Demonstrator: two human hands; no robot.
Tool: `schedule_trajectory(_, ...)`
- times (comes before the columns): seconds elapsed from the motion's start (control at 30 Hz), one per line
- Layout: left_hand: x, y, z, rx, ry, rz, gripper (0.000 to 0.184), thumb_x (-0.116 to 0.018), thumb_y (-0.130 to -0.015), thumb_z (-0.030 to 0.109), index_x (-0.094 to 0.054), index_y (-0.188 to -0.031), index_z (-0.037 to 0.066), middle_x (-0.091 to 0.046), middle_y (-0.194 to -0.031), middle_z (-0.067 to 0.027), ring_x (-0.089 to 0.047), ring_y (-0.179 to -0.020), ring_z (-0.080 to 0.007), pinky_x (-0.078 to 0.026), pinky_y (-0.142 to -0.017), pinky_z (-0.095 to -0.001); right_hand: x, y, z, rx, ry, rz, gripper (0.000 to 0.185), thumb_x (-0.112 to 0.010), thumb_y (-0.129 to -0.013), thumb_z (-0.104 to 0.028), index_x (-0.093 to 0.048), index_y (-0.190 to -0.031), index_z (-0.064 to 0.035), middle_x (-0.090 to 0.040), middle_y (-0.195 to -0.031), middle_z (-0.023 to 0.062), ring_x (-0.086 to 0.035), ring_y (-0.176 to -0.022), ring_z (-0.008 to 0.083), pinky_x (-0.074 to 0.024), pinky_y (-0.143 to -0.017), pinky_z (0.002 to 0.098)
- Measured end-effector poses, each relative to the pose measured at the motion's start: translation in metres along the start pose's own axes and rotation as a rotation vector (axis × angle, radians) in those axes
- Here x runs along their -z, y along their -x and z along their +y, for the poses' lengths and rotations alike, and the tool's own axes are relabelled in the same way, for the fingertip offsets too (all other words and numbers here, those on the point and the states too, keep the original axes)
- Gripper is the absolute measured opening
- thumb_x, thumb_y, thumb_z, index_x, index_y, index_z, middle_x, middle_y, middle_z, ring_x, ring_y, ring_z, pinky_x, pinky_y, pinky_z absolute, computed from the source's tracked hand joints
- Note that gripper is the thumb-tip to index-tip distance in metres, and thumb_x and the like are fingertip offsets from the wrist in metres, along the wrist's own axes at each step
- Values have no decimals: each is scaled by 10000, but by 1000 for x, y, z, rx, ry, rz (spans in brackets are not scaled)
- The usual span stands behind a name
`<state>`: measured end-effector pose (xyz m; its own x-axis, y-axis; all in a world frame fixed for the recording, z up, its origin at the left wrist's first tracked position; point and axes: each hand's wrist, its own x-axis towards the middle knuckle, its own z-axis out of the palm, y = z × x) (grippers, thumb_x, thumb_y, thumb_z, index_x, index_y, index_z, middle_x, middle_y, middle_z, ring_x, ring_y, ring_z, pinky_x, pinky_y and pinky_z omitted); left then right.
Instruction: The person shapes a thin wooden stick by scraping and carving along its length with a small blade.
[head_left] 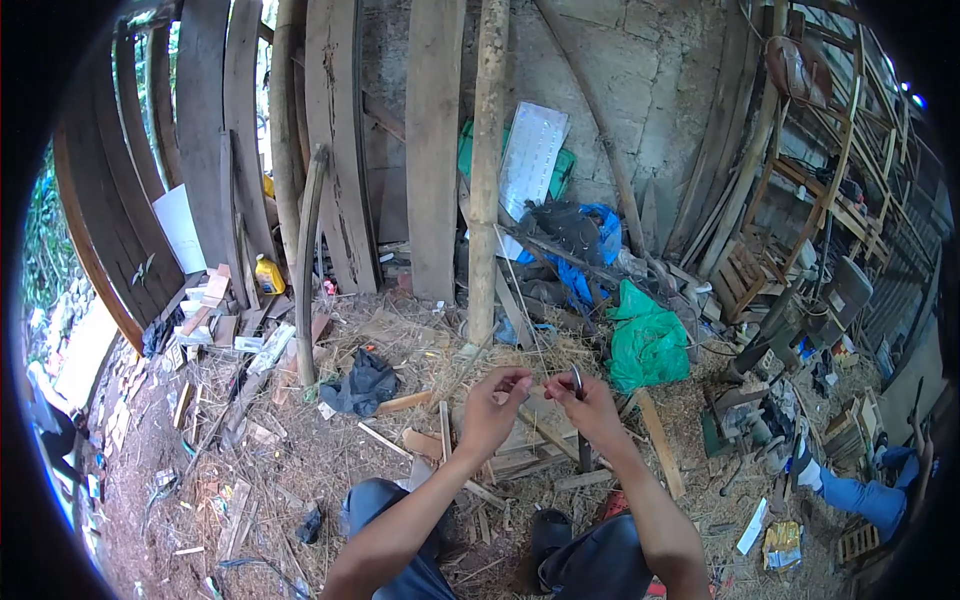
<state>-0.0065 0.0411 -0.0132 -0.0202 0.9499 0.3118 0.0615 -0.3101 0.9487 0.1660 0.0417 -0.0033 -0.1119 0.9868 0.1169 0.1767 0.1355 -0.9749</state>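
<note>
My left hand [492, 412] is held out in front of me, its thumb and fingers pinched together; what lies between them is too small to make out. Close beside it, my right hand [592, 410] is closed around a dark metal tool [577, 380] with a curved upper end. A dark narrow piece shows below that hand; whether it belongs to the tool I cannot tell. A thin string [515, 275] runs down from the wooden post [487, 180] towards my fingertips, which are a small gap apart.
Wood offcuts [660, 445] and straw litter the ground. A green plastic bag [645, 340] and a black plastic bag [362, 383] lie ahead. Planks [435, 150] lean at the back. At right are a wooden chair frame [790, 210] and another person's blue-trousered leg [870, 495].
</note>
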Motion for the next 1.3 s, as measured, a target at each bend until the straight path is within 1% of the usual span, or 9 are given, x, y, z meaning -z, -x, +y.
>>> schedule_trajectory(0.37, -1, -6, -9, 30, 166, -54, 156, -633, -880, 105, -630, -1002, 7, -647, -918, -37, -584, -846, -104, -456, -769, -257, -16, 4, -4, 73, 99, -50, 128, -635, -868, -127, -659, -885, -2, -659, -741, 34, -586, -702, 88, -446, -663, 257)
schedule_trajectory(0.47, 10, -19, -6, 3, 362, 134, 122, -646, -874, 101, -648, -952, 8, -642, -826, -8, -564, -763, -72, -438, -696, -226, -15, 2, 16, 164, 68, -132, 154, -637, -873, -143, -658, -854, 8, -659, -735, 37, -600, -720, 94, -456, -683, 264)
schedule_trajectory(0.57, 32, -28, -2, 15, 411, 171, 116, -650, -876, 105, -645, -952, 17, -635, -821, -1, -549, -751, -62, -423, -695, -211, -16, 7, 18, 38, 327, -263, 171, -585, -910, -152, -632, -965, 2, -650, -738, 47, -609, -719, 104, -461, -679, 273)
schedule_trajectory(0.63, 39, -29, 0, 45, 373, 185, 119, -652, -871, 93, -638, -954, 8, -637, -825, -9, -550, -751, -60, -425, -701, -207, -20, 12, 12, 156, 423, -1, 237, -515, -948, -157, -557, -1118, 3, -636, -746, 55, -597, -693, 122, -471, -672, 289)
schedule_trajectory(0.8, 38, -28, -5, 35, 388, 135, 112, -657, -860, 67, -635, -948, 1, -648, -844, -24, -565, -765, -59, -438, -708, -212, 4, -4, 24, 65, 104, 39, 279, -453, -984, -158, -479, -1218, -6, -597, -790, 42, -541, -646, 83, -454, -604, 237)
schedule_trajectory(0.9, 35, -23, -2, 36, 341, 86, 112, -656, -847, 46, -636, -947, 0, -658, -846, -32, -587, -775, -75, -459, -708, -236, 5, -2, 0, 149, -12, 86, 255, -453, -988, -169, -502, -1177, -4, -590, -744, 35, -523, -614, 73, -439, -577, 225)
schedule_trajectory(1.0, 30, -14, 16, -185, -92, -4, 139, -665, -818, 32, -632, -948, -3, -663, -843, -62, -610, -752, -121, -476, -695, -267, 2, 4, -20, 232, -167, 138, 255, -475, -985, -200, -540, -1156, -23, -565, -703, 3, -484, -562, 55, -406, -525, 212)
schedule_trajectory(1.07, 24, -8, 18, -303, -242, -53, 174, -673, -785, 18, -629, -952, 1, -653, -827, -94, -619, -726, -175, -487, -681, -301, 7, 8, -23, 113, -127, -59, 263, -470, -988, -208, -555, -1165, -33, -564, -709, 0, -455, -536, 40, -370, -485, 196)
schedule_trajectory(1.3, 13, -3, 16, -253, -285, -168, 206, -683, -798, 54, -646, -999, 29, -671, -870, -89, -637, -749, -165, -487, -667, -292, -6, 10, -21, 18, -219, -41, 226, -508, -968, -169, -478, -1147, -35, -576, -703, 25, -453, -502, 42, -350, -446, 189)
